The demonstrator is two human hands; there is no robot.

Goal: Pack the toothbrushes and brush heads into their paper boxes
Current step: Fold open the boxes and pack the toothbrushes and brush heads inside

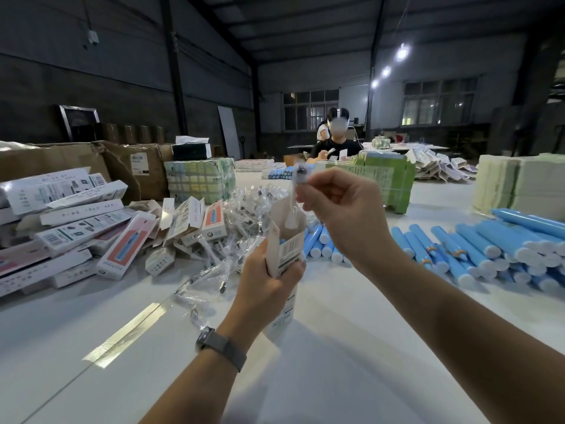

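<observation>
Big and dark, the room looks like a warehouse, with a white table (pixel 351 347) filling the lower half of the frame.

Your left hand (pixel 269 276) is in the lower middle. Its fingers wrap around a paper box (pixel 286 240) and hold it upright with the top flap open. A barcode shows on the side of the box, but the small writing is too blurry to read. A bit of blue shows inside the open top. You wear a grey watch (pixel 218 347) on that wrist.

Your right hand (pixel 339 206) is just above and to the right of the box. Its fingertips pinch a white brush head (pixel 295 191) in clear wrap. The bottom of the brush head dips into the open box.

At the left of the frame lies a heap of packed boxes (pixel 70 228), white with pink and blue pictures. Their writing is too small to read. Beside them, in the middle, is a pile of wrapped brush heads (pixel 241 215). At the right lie many blue toothbrush handles (pixel 489 249), side by side.

Farther back stand brown cartons (pixel 128 166) at the upper left and green stacks of flat boxes (pixel 201 179) near the middle. Another person (pixel 334 139) sits at the far side of the table, in the middle of the frame.
</observation>
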